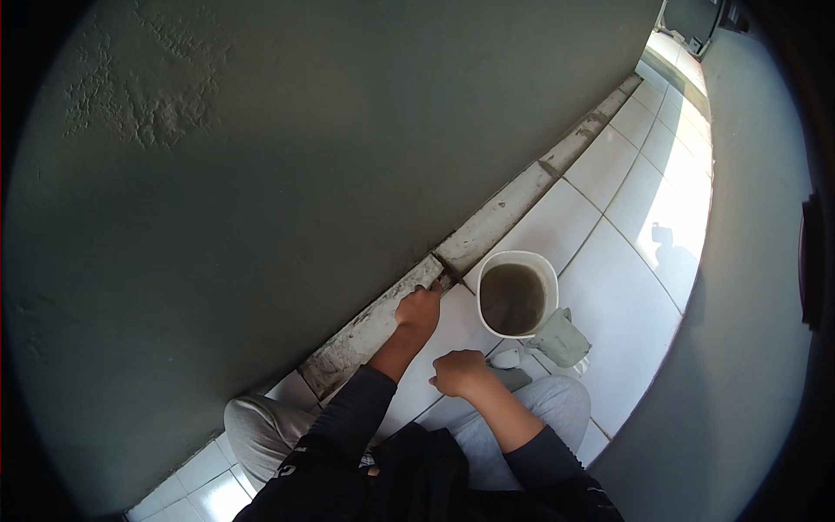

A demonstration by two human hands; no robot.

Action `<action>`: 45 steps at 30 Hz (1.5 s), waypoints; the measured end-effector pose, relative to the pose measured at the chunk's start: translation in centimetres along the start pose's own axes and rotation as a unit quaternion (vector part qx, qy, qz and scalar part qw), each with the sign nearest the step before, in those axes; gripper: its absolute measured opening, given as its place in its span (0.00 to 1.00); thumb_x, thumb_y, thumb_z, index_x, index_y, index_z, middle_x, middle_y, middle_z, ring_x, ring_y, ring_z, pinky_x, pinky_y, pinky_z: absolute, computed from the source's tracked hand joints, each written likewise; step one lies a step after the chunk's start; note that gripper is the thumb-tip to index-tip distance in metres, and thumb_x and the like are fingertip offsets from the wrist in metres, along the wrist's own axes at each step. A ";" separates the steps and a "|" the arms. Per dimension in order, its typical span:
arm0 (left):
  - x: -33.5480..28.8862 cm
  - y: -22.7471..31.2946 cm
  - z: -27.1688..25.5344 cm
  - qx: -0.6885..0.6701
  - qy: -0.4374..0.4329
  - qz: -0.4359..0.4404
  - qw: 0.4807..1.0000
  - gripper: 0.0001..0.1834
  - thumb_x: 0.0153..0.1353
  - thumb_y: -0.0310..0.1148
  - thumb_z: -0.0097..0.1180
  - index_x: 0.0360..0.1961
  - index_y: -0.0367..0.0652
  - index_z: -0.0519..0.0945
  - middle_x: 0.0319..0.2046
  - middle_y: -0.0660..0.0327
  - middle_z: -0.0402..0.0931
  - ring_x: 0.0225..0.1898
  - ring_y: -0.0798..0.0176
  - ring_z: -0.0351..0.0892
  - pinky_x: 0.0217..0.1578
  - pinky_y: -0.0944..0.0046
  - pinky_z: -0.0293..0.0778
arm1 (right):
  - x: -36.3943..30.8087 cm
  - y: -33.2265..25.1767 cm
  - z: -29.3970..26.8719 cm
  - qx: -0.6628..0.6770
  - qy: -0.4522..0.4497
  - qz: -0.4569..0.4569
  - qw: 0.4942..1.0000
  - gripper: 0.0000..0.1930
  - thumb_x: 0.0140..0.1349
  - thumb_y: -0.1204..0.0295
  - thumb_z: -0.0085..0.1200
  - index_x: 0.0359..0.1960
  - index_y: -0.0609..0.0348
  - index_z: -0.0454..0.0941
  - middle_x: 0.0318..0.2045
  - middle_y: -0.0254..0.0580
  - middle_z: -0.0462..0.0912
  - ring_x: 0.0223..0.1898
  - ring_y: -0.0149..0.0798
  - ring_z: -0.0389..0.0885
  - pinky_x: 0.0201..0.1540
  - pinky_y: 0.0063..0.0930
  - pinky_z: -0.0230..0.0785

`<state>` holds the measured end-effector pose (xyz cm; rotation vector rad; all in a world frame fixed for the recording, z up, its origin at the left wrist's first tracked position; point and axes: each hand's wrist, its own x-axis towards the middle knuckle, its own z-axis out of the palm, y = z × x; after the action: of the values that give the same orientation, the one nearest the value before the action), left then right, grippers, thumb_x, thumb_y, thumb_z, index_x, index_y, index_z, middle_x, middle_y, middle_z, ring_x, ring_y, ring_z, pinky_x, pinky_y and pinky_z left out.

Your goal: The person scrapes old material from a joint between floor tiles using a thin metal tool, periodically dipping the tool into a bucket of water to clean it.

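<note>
My left hand (419, 310) reaches to the dirty white skirting tile (370, 327) along the foot of the wall. Its fingers are curled, with the tips at the tile's end, beside a dark gap (450, 277). Whatever they may hold is hidden. My right hand (459, 373) is closed over the floor, in front of my knee; I cannot see inside it. To its right stands a white bucket (554, 283) of murky brown water (513, 300). A wet grey cloth (561, 339) hangs on the bucket's near right rim. A small white piece (504, 358) lies beside my right hand.
A grey wall (287, 174) with a rough, peeling patch (148, 78) rises on the left. White floor tiles (596, 165) run away to the far right. Another grey wall (748, 261) bounds the right side. My bent knees (557, 404) frame the near floor.
</note>
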<state>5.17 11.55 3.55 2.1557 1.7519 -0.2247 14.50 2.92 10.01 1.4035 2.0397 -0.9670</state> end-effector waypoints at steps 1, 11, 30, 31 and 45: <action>-0.2 0.0 0.0 0.001 -0.002 -0.001 1.000 0.23 0.58 0.27 0.43 0.56 0.48 0.66 0.39 0.45 0.73 0.35 0.46 0.80 0.31 0.54 0.78 | -0.1 0.2 -0.2 0.000 -0.003 0.009 1.000 0.17 0.57 0.55 0.47 0.38 0.54 0.78 0.37 0.45 0.80 0.42 0.45 0.78 0.44 0.39 0.69; 0.8 0.8 -0.9 0.010 -0.010 -0.008 1.000 0.18 0.59 0.28 0.43 0.52 0.44 0.69 0.38 0.45 0.74 0.35 0.49 0.80 0.31 0.57 0.78 | -0.9 1.9 -1.8 0.045 0.047 0.017 0.998 0.17 0.54 0.57 0.51 0.37 0.55 0.79 0.37 0.44 0.80 0.42 0.44 0.78 0.42 0.38 0.70; 0.9 1.8 -0.3 -0.010 0.005 -0.052 0.999 0.17 0.57 0.27 0.44 0.49 0.42 0.69 0.34 0.46 0.75 0.35 0.48 0.80 0.32 0.56 0.78 | -0.6 2.4 -1.5 0.063 0.083 -0.012 0.995 0.17 0.56 0.54 0.48 0.41 0.49 0.75 0.37 0.41 0.80 0.41 0.44 0.78 0.42 0.37 0.68; 0.4 2.1 0.0 -0.001 0.020 -0.058 0.998 0.16 0.57 0.27 0.44 0.48 0.41 0.69 0.33 0.47 0.76 0.34 0.49 0.80 0.32 0.56 0.78 | -0.6 2.5 -1.4 0.058 0.079 -0.008 0.995 0.18 0.56 0.54 0.48 0.42 0.49 0.75 0.37 0.41 0.80 0.41 0.44 0.78 0.42 0.37 0.68; 0.5 2.2 -0.3 -0.010 0.020 -0.068 0.997 0.18 0.57 0.26 0.44 0.51 0.41 0.68 0.35 0.45 0.74 0.35 0.47 0.79 0.32 0.57 0.78 | -0.9 2.5 -1.5 0.065 0.092 -0.010 0.994 0.18 0.56 0.54 0.47 0.42 0.50 0.75 0.36 0.41 0.80 0.41 0.44 0.78 0.42 0.38 0.68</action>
<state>7.40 11.79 4.06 2.0434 1.9173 -0.1974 17.13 4.07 10.92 1.5950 2.1610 -1.0294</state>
